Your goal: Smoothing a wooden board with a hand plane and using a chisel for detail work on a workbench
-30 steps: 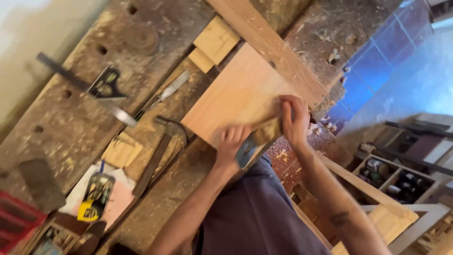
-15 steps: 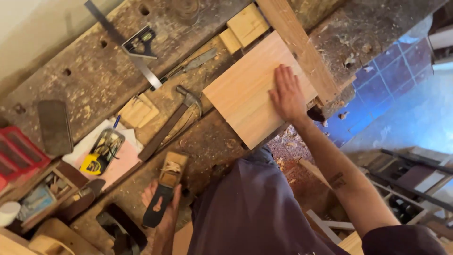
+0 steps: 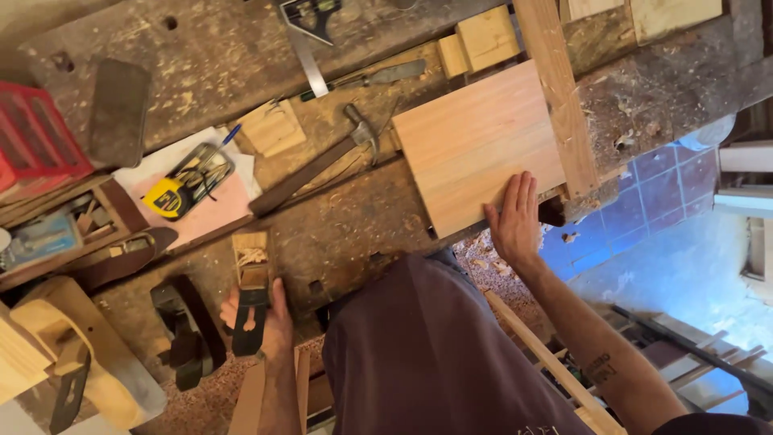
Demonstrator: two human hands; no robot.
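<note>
Fingers (image 3: 278,304) of left hand (image 3: 270,326) around small plane (image 3: 250,294), right hand (image 3: 514,221) flat on board (image 3: 475,141), shavings-strewn workbench (image 3: 346,217)

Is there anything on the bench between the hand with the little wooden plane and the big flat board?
Nothing lies in that gap. The left hand grips the small wooden plane near the bench edge, and only bare, dusty bench top runs from there to the board, where the right hand rests. The hammer lies farther back.
</note>
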